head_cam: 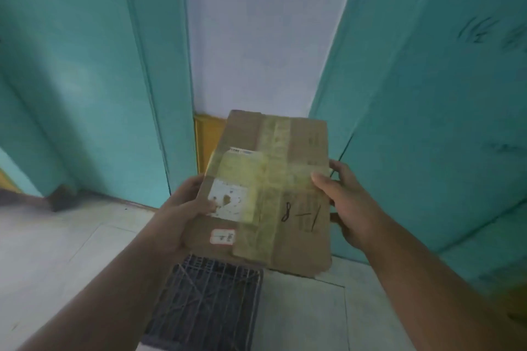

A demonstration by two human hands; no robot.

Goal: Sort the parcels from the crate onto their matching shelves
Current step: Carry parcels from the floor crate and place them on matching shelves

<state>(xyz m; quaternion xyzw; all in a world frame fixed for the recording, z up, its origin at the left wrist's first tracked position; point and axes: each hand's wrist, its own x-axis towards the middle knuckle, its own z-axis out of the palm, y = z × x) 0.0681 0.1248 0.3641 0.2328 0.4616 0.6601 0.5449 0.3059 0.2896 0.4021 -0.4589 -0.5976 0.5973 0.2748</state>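
Note:
I hold a flat brown cardboard parcel (273, 188) in front of me with both hands. It is wrapped in yellowed tape, carries a torn white label and a small red-edged sticker, and has "8-1" written on it in black. My left hand (182, 211) grips its left edge with the thumb on top near the white label. My right hand (348, 202) grips the right edge, thumb on top and fingers underneath. Below the parcel lies a dark grid-walled crate (205, 302) on the floor; no shelves are in view.
Teal panels rise on the left (85, 80) and right (427, 94), with a pale wall (256, 31) and a yellow strip (206, 139) between them. The floor is light tile (57, 251). A dark object (61, 196) sits at the left panel's foot.

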